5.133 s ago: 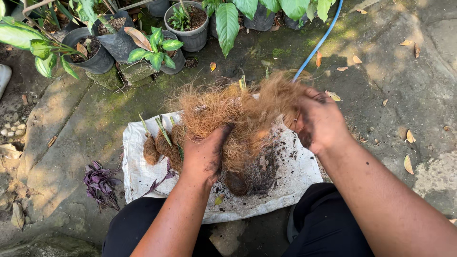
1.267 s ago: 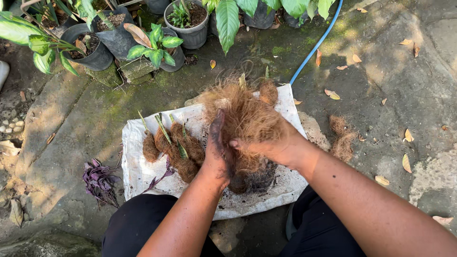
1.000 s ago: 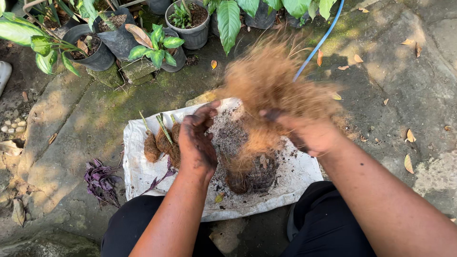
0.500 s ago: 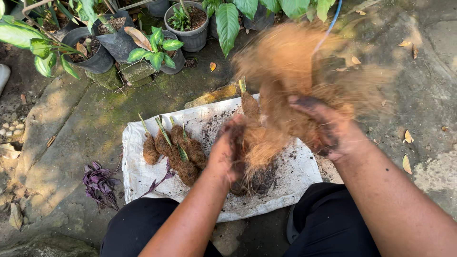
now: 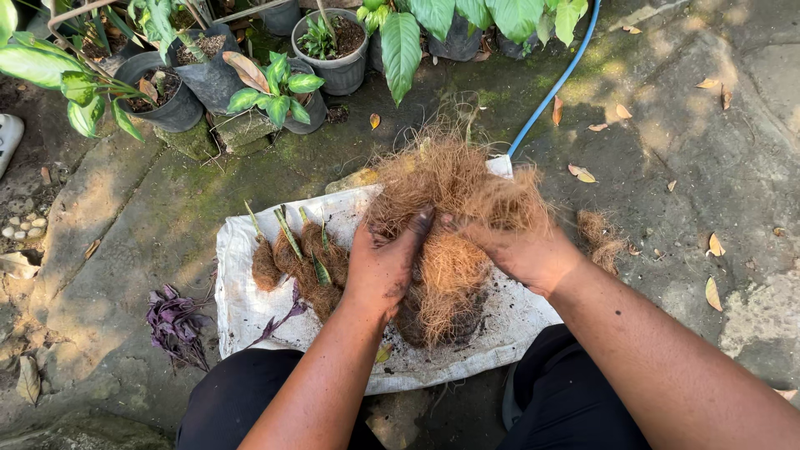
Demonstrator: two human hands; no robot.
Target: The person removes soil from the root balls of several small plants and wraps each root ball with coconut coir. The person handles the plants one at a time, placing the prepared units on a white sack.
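**Both hands in a wad of coconut fibre**

A tangled, wiry mass of tan coconut fibre [image 5: 454, 208] sits over the far right part of a white woven sack [image 5: 250, 308] spread on mossy concrete. The left hand [image 5: 383, 267] and right hand [image 5: 521, 250], both soil-smeared, clutch the wad from either side, fingers curled into it. Near the sack's left edge lie fibre-wrapped plant cuttings [image 5: 300, 258] with green shoots. A blue hose [image 5: 554, 87] runs beyond the far corner.

Open paving right of the white sack [image 5: 250, 308]; wrapped root bundles [image 5: 300, 262] crowding left, potted plants [image 5: 329, 50] and blue hose [image 5: 554, 83] blocking beyond.
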